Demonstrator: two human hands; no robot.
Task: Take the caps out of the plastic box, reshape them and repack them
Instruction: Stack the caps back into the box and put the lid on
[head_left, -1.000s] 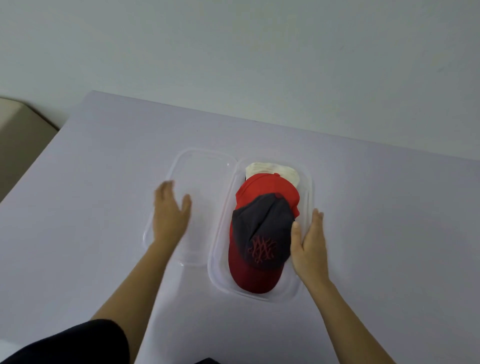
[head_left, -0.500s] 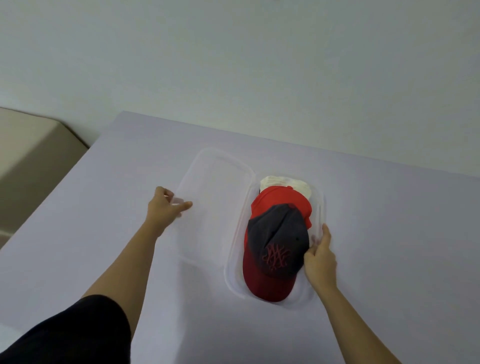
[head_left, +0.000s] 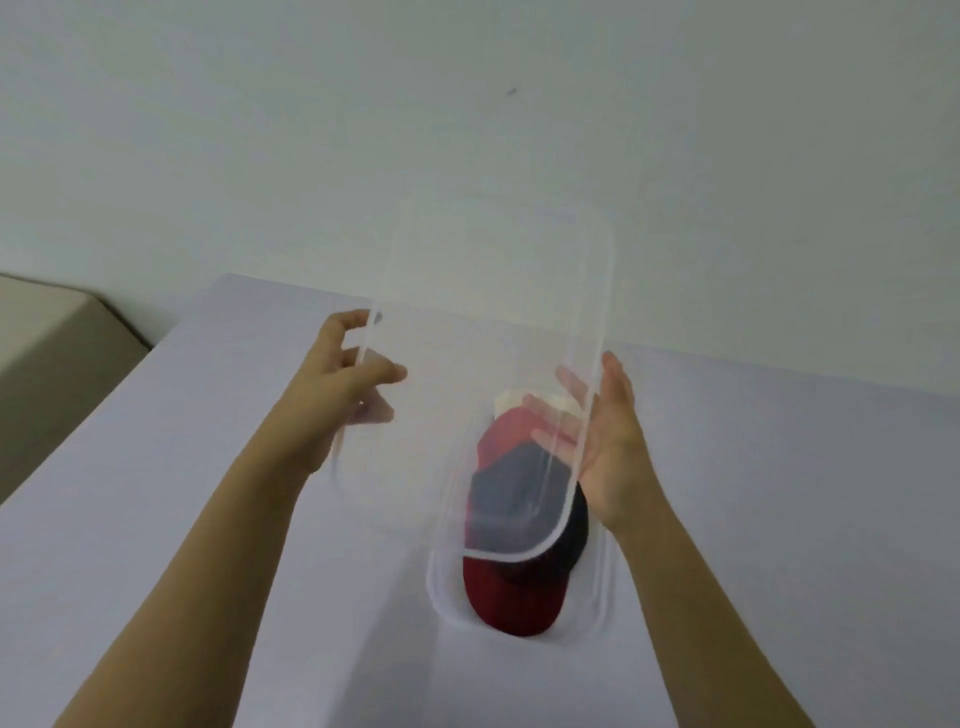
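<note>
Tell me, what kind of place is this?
Probably a plain indoor workroom: a bare pale wall, a flat lilac-grey table, and a clear plastic box of fabric caps, its clear plastic lid held above it.

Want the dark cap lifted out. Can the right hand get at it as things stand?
Probably not yet. The right hand and left hand hold the lid by its edges, and it hangs over the dark cap. With it set aside, the box lies open.
</note>
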